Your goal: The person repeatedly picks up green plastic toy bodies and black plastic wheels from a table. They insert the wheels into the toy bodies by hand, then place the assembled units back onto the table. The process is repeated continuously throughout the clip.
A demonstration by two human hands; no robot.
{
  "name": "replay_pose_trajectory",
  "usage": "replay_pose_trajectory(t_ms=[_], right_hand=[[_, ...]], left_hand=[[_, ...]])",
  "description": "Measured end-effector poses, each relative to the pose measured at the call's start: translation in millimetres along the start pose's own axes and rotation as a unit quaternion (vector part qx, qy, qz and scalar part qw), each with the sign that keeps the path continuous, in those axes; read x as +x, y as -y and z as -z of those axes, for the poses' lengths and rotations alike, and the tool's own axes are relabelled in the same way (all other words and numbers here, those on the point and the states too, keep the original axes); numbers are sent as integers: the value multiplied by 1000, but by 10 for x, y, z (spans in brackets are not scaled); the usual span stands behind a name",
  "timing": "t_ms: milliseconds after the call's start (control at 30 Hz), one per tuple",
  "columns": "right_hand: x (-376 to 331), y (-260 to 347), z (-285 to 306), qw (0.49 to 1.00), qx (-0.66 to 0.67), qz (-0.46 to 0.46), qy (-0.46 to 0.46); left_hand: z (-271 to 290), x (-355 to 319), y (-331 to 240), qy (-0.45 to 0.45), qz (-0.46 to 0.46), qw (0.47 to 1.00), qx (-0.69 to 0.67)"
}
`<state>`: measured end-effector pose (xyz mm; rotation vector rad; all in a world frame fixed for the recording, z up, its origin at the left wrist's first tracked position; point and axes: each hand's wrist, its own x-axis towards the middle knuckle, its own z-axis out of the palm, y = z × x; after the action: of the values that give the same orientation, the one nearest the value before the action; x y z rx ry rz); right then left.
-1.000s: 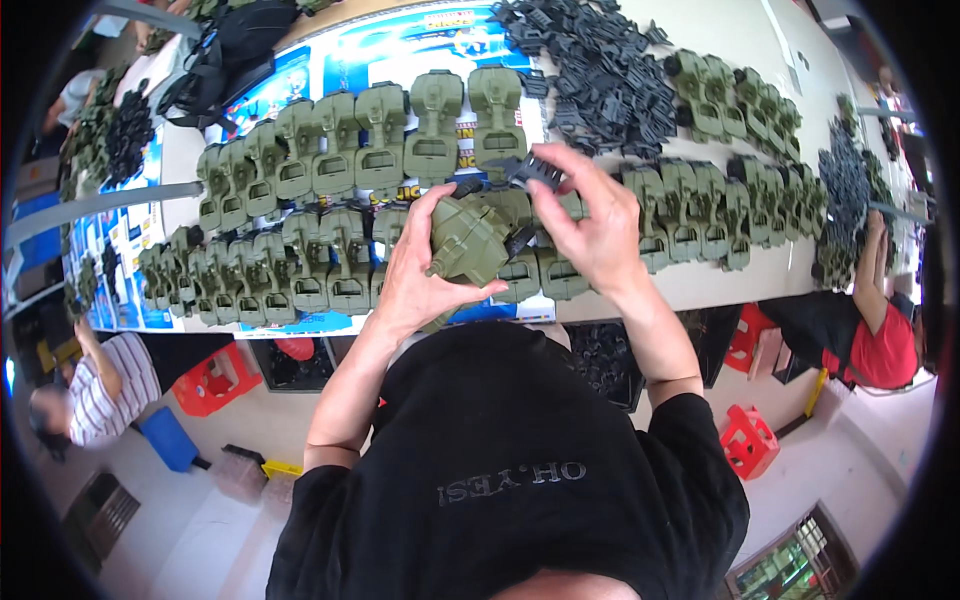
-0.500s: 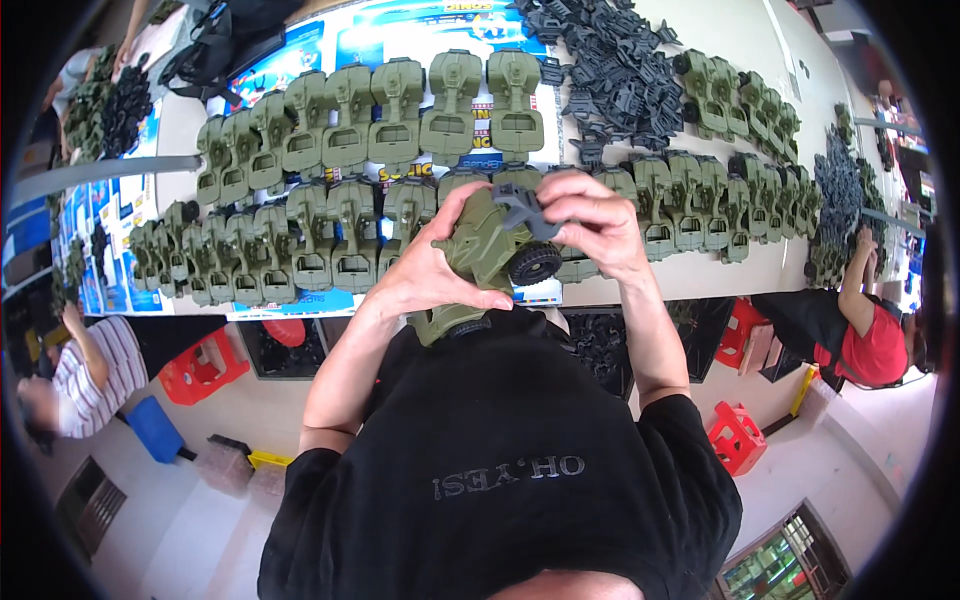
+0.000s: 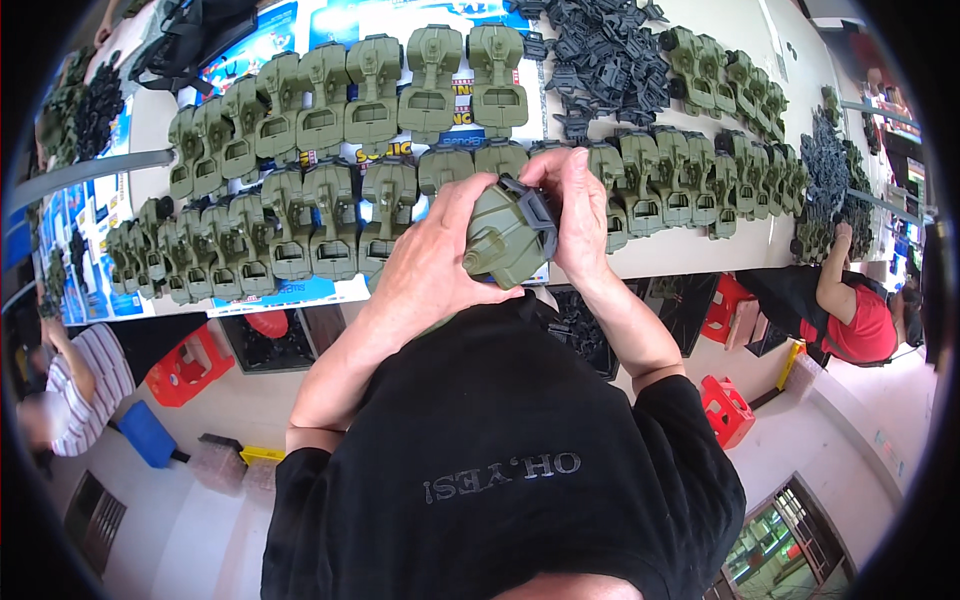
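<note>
I hold an olive-green plastic toy vehicle body (image 3: 500,235) above the table's near edge, in both hands. My left hand (image 3: 430,255) cups it from the left and below. My right hand (image 3: 575,215) grips its right side, fingers over a dark grey plastic frame piece (image 3: 535,205) pressed against the green body's top. Rows of several matching green bodies (image 3: 330,150) lie on the table (image 3: 690,255) right behind my hands.
A heap of dark grey parts (image 3: 610,50) lies at the table's back. More green bodies (image 3: 720,150) line the right side. A person in red (image 3: 865,320) works at the right end, another in a striped shirt (image 3: 75,375) at the left. Red stools (image 3: 725,405) stand below.
I have turned the green body in my hands and drawn it slightly right; the grey piece now sits at its top right under my right fingers.
</note>
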<state>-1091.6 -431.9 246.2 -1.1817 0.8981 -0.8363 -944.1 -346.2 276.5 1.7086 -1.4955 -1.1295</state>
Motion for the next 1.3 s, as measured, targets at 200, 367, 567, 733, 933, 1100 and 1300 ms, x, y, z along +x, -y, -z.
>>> replay_pose_trajectory(t_ms=[200, 367, 567, 733, 933, 1100, 1300], right_hand=[[-1, 36, 39, 995, -54, 51, 69], [85, 16, 170, 981, -156, -62, 94], [88, -195, 75, 964, 11, -255, 69], [75, -367, 89, 931, 97, -346, 61], [14, -499, 59, 949, 62, -306, 31], [-105, -406, 181, 994, -44, -87, 53], [-199, -307, 205, 968, -152, 185, 80]], left_hand=[[64, -9, 22, 6, -15, 1000, 14], [45, -14, 48, 69, 23, 997, 24], [13, 14, 51, 118, 37, 991, 53], [-30, -21, 60, 144, 67, 982, 97], [-66, -59, -116, 160, 124, 961, 191], [-15, -100, -58, 147, 129, 968, 155], [-10, -137, 27, 86, 65, 990, 91]])
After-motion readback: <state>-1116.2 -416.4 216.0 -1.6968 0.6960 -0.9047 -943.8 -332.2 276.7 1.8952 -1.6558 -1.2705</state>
